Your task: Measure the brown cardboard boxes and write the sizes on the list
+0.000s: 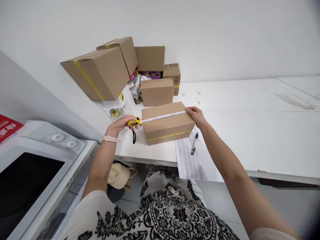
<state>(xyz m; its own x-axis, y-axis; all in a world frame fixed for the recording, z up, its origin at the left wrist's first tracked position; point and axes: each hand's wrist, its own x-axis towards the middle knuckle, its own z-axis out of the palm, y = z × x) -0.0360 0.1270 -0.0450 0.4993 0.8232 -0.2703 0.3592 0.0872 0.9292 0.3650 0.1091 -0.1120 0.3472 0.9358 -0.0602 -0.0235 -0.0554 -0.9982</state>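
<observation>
A closed cardboard box (172, 126) with yellow tape along its front lies on the white table before me. My left hand (123, 122) is wrapped round a yellow and black tape measure (135, 122) just off the box's left edge, its black strap hanging down. The white blade (162, 116) runs out across the top of the box to the right edge. There my right hand (196, 115) pinches the blade's end against the box's upper right edge; its tip is hidden under my fingers.
Printed sheets (185, 160) with a black pen (194, 143) on them lie at the table's front edge. Behind stand a smaller box (157, 93), stacked large boxes (100, 73) and an open carton (150, 58). A microwave (32, 170) is at left.
</observation>
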